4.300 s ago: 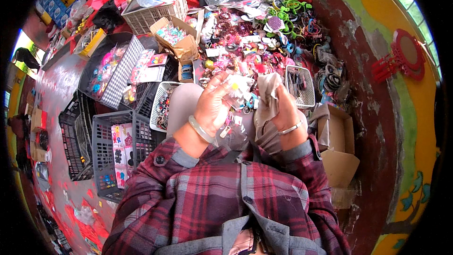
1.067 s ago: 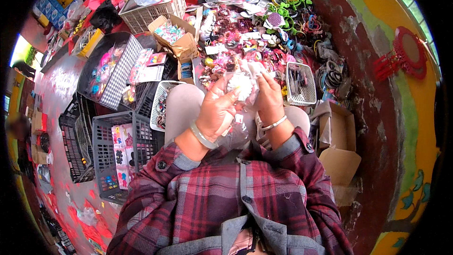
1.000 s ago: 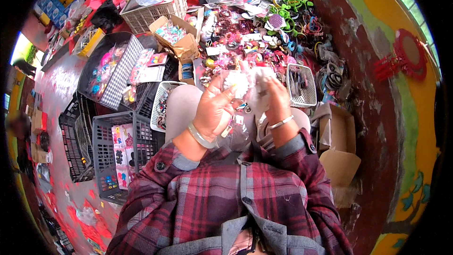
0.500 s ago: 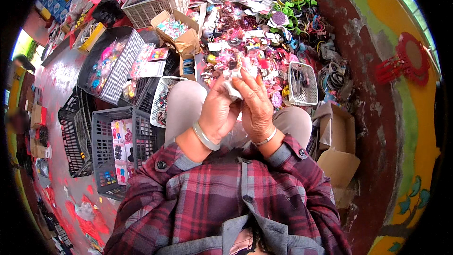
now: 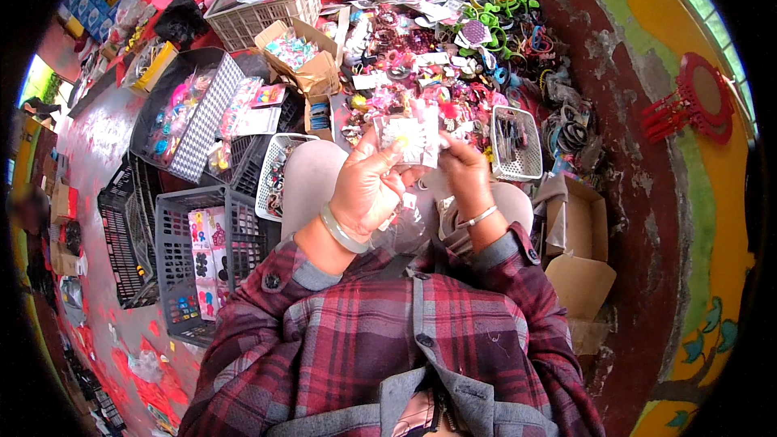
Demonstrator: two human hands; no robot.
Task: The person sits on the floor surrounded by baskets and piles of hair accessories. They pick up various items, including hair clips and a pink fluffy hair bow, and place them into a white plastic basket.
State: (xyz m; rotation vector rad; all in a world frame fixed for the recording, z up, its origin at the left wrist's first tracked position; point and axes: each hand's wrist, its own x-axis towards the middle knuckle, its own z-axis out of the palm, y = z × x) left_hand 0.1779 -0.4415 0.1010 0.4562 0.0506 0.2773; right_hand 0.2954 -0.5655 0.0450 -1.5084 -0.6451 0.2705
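A small clear packet (image 5: 414,142) with a white, flower-like piece inside is held up over my lap. My left hand (image 5: 364,190) grips it from the left, thumb lying across its front. At its right edge, my right hand (image 5: 467,171) pinches the packet between thumb and fingertips. Just beyond both hands spreads a dense heap of hair accessories (image 5: 405,73), mostly pink, red and white. Crumpled clear plastic (image 5: 402,231) lies on my lap between the knees, below the hands.
White baskets (image 5: 518,163) of small goods flank my knees. To the left are a dark crate (image 5: 194,259), a checked-side box (image 5: 206,125) and an opened carton (image 5: 312,65). Green headbands (image 5: 506,4) lie at the far right of the heap. An empty cardboard box (image 5: 583,210) stands beside my right knee.
The white item was bunched between both hands. Now the packet faces up flat in my left hand, and my right hand has shifted right to its edge.
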